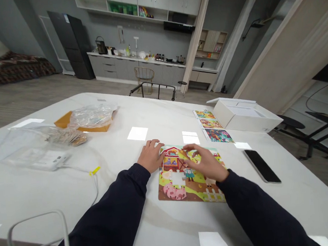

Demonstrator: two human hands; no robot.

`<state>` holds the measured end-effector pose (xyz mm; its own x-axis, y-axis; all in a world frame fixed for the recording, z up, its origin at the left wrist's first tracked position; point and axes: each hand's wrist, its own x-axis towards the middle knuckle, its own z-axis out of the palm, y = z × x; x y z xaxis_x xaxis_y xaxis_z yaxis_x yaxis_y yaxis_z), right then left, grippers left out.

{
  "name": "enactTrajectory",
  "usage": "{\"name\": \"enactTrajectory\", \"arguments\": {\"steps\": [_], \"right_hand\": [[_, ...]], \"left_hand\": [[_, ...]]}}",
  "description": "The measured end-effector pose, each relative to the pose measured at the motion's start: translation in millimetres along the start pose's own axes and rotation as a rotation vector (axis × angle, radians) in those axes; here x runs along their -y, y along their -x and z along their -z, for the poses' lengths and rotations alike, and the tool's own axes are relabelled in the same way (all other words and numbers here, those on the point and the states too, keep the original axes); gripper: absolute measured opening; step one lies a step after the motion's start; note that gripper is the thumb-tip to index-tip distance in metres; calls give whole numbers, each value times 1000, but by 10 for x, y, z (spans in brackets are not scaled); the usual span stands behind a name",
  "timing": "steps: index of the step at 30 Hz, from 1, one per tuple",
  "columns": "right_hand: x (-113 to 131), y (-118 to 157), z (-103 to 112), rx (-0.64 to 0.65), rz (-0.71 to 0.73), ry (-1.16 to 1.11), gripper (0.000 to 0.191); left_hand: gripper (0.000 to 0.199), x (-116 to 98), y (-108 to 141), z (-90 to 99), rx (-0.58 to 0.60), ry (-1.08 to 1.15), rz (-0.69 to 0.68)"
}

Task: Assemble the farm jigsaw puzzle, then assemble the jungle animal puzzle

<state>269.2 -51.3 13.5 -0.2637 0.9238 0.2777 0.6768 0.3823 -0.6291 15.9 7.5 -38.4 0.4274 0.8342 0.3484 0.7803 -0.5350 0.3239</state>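
A colourful farm jigsaw puzzle (192, 185) lies on the white table (120, 149), with a pale gap left of its middle. My left hand (151, 156) rests at the puzzle's upper left corner, fingers apart, holding nothing. Over the puzzle's upper part, my right hand (204, 160) pinches a small puzzle piece (183, 154) between thumb and forefinger. The piece is partly hidden by the fingers. A printed pink pig shows at the lower left of the puzzle, and a white fence at the lower right.
A black phone (261, 165) lies to the right. Farther back are picture cards (210, 123) and a white box (245, 117). On the left are an orange tray (63, 120) with clear plastic, a bagged white device (48, 159) and a cable (96, 186).
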Motion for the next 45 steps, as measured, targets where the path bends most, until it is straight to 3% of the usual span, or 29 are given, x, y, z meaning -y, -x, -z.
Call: {"name": "enactTrajectory", "arguments": {"steps": [3, 6, 13, 33, 45], "right_hand": [[183, 341, -166, 63, 94, 0, 46], [118, 439, -272, 83, 149, -10, 46], [66, 432, -287, 200, 217, -53, 45], [74, 435, -312, 211, 231, -27, 41], [54, 439, -299, 234, 263, 71, 23]], "left_hand": [[34, -11, 1, 2, 6, -8, -10], [34, -18, -1, -1, 16, -13, -4], [33, -11, -3, -25, 13, -15, -3], [34, -31, 5, -22, 27, -10, -16], [33, -42, 4, -10, 35, -8, -9]]}}
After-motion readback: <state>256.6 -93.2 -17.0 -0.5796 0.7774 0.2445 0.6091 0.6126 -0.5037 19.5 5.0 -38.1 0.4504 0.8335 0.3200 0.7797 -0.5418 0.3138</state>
